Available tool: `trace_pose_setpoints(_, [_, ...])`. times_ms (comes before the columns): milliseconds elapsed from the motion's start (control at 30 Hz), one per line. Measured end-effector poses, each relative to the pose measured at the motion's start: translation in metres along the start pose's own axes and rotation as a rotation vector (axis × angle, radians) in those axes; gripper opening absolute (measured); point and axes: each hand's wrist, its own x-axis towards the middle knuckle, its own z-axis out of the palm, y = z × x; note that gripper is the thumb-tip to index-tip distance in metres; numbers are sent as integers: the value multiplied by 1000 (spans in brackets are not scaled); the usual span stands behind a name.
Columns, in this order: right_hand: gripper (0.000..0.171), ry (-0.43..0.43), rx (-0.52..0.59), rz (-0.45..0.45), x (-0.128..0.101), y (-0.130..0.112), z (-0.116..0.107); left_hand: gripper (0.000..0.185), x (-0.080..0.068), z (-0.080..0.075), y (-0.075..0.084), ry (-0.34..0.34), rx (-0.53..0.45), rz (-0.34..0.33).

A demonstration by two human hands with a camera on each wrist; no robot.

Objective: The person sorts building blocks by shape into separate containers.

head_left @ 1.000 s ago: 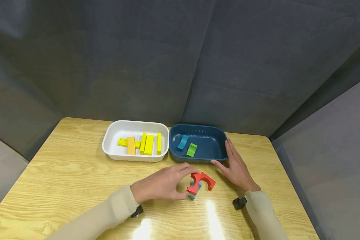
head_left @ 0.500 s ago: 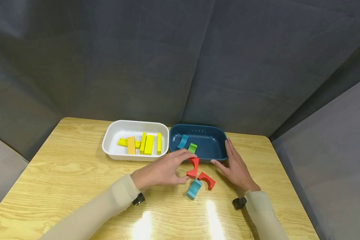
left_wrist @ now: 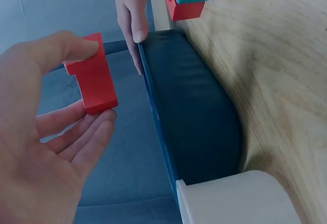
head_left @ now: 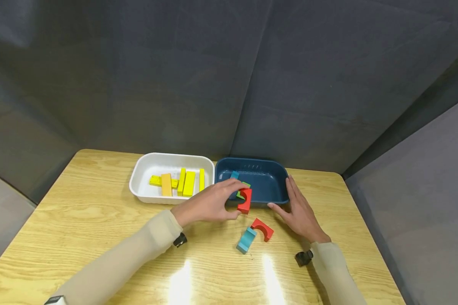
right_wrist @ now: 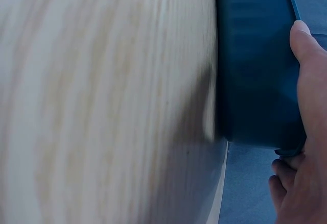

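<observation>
My left hand (head_left: 210, 202) pinches a red arch block (head_left: 245, 201) between thumb and fingers, over the front rim of the dark blue bin (head_left: 269, 198). In the left wrist view the same red arch block (left_wrist: 95, 78) sits between the thumb and fingertips, apart from the bin. My right hand (head_left: 303, 214) rests on the bin's front right corner, thumb on the rim and straight fingers along the end. Inside the bin lie a blue curved block (head_left: 234, 174) and a green curved block (head_left: 239, 195), both partly hidden by my left hand.
On the wooden table (head_left: 110, 237), a second red arch block (head_left: 263, 229) touches or nearly touches a blue block (head_left: 246, 240) in front of the bin. A white bin (head_left: 141, 195) with several yellow blocks and an orange block (head_left: 166, 184) stands left of the blue bin.
My left hand has lifted the red arch block from beside the other loose blocks and carried it forward to the blue bin's front rim. My right hand has stayed in place.
</observation>
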Motion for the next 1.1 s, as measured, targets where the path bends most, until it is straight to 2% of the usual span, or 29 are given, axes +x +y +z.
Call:
trace_pose_setpoints(333, [113,5,6,-8,-1,0,0,70,18,3,-18,43,40,-62])
trace_pose_setpoints(767, [113,-3,-26,8,1,-2,-2,75,42,8,-27,67,69,-208])
trace_pose_setpoints(1100, [116,1,-39,24,1,-3,-6,73,49,14,-34,49,71,-234])
